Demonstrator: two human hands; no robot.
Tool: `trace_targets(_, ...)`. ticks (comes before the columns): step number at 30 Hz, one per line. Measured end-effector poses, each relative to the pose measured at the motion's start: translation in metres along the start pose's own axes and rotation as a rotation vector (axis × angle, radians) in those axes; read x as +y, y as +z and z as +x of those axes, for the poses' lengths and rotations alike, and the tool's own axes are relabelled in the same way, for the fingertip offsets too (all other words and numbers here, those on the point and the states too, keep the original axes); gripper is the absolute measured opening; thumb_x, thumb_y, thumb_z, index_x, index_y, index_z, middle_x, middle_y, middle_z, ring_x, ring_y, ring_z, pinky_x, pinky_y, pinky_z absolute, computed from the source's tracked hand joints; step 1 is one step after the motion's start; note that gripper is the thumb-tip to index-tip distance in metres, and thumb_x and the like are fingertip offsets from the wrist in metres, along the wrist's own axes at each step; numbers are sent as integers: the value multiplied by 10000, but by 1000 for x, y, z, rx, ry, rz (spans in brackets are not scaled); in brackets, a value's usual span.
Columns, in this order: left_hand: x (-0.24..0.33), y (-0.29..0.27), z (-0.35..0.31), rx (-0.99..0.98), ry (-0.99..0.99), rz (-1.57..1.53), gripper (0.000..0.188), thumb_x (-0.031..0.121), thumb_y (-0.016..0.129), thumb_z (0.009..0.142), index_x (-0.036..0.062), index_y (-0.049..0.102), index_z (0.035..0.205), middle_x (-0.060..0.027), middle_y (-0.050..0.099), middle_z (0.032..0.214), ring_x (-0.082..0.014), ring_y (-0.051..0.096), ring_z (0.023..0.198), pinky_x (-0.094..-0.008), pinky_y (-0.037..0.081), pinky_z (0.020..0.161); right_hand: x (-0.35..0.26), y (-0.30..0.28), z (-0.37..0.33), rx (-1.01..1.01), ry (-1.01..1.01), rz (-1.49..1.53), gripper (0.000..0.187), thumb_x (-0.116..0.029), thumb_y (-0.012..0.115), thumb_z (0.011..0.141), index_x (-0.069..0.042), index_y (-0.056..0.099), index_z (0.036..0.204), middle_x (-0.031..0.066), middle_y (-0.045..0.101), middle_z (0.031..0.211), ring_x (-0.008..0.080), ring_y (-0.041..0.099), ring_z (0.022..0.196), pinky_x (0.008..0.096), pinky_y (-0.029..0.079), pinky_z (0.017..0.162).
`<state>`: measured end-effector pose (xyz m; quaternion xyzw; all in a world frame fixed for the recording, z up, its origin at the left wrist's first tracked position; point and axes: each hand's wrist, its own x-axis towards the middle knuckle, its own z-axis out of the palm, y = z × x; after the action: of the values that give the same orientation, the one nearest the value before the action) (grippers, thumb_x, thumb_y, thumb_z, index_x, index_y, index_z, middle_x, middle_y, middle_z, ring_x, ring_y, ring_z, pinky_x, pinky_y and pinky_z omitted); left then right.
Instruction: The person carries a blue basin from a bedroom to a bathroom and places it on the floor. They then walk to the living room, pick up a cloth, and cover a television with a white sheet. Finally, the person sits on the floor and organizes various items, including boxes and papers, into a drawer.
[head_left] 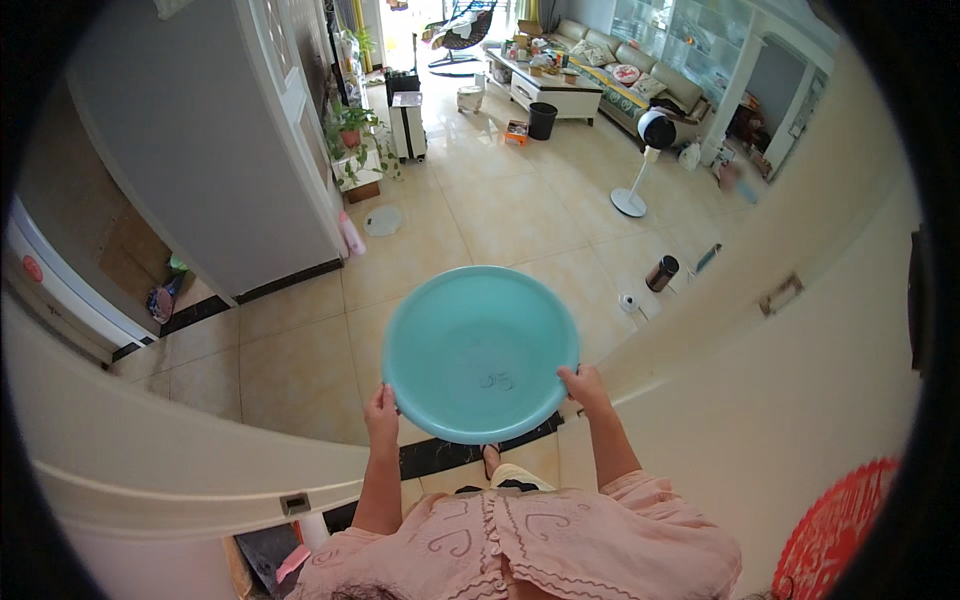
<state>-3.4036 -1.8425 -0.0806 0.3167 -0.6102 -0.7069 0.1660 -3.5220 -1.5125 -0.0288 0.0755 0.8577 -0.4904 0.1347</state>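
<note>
A large round turquoise basin (470,340) is held out in front of my body, its inside facing up. My left hand (382,412) grips the rim at the lower left, with most of its fingers hidden under the edge. On the right side my right hand (586,386) clasps the rim, thumb over the top. Dark marks show on the basin's bottom. Below the basin, one sandalled foot (491,458) is by a dark threshold strip (440,460).
Door frames stand close on both sides. Beyond the basin are a white stand fan (628,203), a dark cylinder (661,273), a pink bottle (350,235), a flat scale-like disc (382,221), a white suitcase (408,128), a black bin (541,121), a coffee table (555,100) and a sofa (685,92).
</note>
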Motion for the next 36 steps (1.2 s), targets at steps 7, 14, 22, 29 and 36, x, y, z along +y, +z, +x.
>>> trace_targets(7, 30, 11, 65, 201, -41, 32, 304, 247, 468, 884, 7, 556, 1049, -13, 548, 804, -79, 509, 689, -224, 444, 579, -64, 38, 110, -182, -105, -8, 422, -320, 550, 686, 90, 586, 779, 144, 583, 623, 218, 578, 586, 326, 454, 554)
trace_targets(14, 44, -19, 147, 275, -38, 12, 247, 221, 471, 883, 23, 577, 987, 23, 527, 711, -50, 459, 594, -200, 368, 492, -118, 112, 182, -293, -150, -51, 398, -323, 544, 693, 54, 604, 805, 150, 599, 656, 233, 596, 623, 338, 464, 567)
trace_targets(22, 78, -52, 255, 291, 0, -28, 256, 207, 463, 883, 18, 562, 1024, 10, 542, 762, -63, 473, 628, -213, 377, 512, -195, 185, 244, -314, -133, -28, 344, -302, 569, 728, 41, 591, 726, 74, 541, 583, 146, 520, 514, 280, 420, 468)
trace_targets(29, 103, -98, 325, 376, -106, -54, 279, 227, 439, 889, 15, 540, 1041, -24, 551, 899, -104, 516, 774, -252, 428, 620, -242, 272, 299, -359, -212, -153, 447, -373, 545, 692, 58, 604, 799, 199, 597, 736, 284, 584, 709, 374, 448, 655)
trace_targets(36, 133, -151, 369, 536, -180, -63, 297, 247, 431, 888, 13, 540, 1036, -48, 554, 945, -141, 526, 829, -286, 437, 681, -329, 370, 335, -548, -235, -316, 447, -375, 543, 703, 58, 600, 799, 197, 597, 738, 286, 585, 720, 384, 449, 661)
